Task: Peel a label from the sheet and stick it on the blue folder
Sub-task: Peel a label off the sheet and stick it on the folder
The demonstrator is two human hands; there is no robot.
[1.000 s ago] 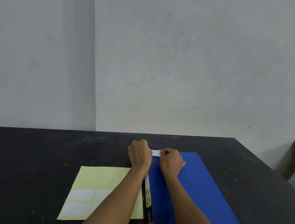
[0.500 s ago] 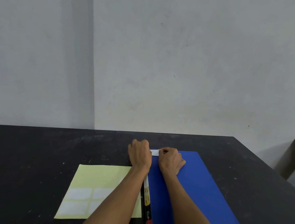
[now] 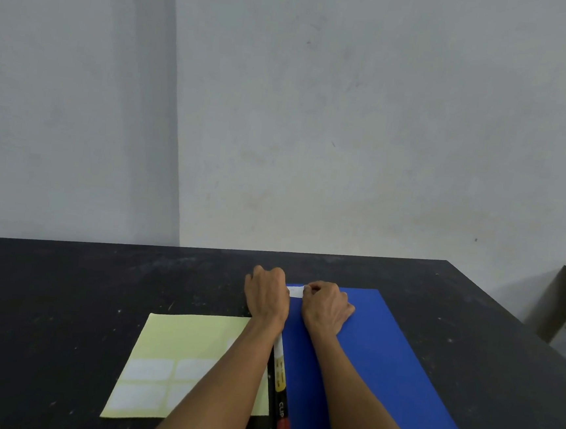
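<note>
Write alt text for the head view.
Both hands, left hand and right hand, press a white label onto the far left corner of a blue folder on a black table; a yellow label sheet lies left.

"CLIP" in white on black band of folder spine strip (image 3: 281, 408); other print illegible

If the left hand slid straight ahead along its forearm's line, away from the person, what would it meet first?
Likely nothing: beyond the left hand only bare black table shows up to its far edge. The white label and blue folder lie to its right. Depth is uncertain.
</note>
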